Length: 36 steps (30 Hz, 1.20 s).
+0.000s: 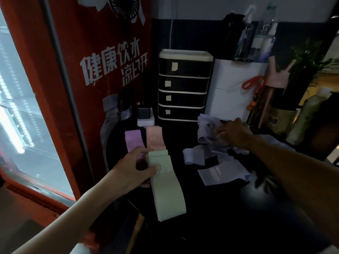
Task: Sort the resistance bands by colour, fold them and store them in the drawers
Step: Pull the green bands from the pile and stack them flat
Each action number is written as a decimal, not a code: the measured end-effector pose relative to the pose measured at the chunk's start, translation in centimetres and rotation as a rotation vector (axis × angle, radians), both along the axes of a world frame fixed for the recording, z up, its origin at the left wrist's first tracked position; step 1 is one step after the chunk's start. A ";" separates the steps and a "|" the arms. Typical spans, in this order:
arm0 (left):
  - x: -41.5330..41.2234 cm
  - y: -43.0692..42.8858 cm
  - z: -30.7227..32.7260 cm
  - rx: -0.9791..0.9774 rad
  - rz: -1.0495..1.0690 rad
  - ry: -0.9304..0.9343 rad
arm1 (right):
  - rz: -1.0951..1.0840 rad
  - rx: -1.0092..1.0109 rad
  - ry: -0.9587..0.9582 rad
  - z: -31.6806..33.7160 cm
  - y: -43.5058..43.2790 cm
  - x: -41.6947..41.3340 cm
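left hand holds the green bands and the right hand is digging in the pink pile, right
No: the left hand does hold the green bands, but the right hand is in the pale blue pile. The pink bands lie stacked beside the purple bands. The head view shows it.

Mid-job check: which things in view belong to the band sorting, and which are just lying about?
Job: green bands, gripped by the left hand; purple band; pink band; pale blue bands under the right hand (grip blurred); drawer unit.
Lying about: fan; water bottles; plant; white box; charger.
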<state>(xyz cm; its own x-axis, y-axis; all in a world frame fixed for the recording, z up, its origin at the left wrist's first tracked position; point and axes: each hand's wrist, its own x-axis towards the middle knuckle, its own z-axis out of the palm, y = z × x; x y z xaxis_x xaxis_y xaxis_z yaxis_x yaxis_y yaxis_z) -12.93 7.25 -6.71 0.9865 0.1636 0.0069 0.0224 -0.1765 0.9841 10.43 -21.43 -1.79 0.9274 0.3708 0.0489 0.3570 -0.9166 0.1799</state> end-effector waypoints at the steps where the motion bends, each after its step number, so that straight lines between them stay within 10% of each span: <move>1: 0.1 -0.1 0.1 0.001 0.001 -0.001 | 0.019 0.053 0.006 0.4 -0.1 -0.5; 8: -0.3 -0.8 0.9 0.041 0.012 0.008 | 0.323 0.223 0.010 1.9 3.9 -5.6; 13: -0.5 -1.2 1.3 0.054 0.074 0.035 | 0.413 0.584 0.666 2.0 7.7 -11.6; 20: -1.3 -1.2 2.0 0.072 0.017 0.036 | 0.404 0.709 0.907 -0.2 9.4 -13.5; 36: -2.0 -1.4 1.7 -0.039 0.104 0.021 | 0.193 1.097 1.024 -0.4 10.8 -15.8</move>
<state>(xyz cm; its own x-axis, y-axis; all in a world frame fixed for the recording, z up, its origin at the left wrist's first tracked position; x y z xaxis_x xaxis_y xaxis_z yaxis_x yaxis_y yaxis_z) -14.94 5.83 -5.02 0.9640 0.2650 -0.0219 0.0592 -0.1337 0.9892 -5.36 -10.59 -2.18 0.6742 0.6972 -0.2436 0.0278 -0.3536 -0.9350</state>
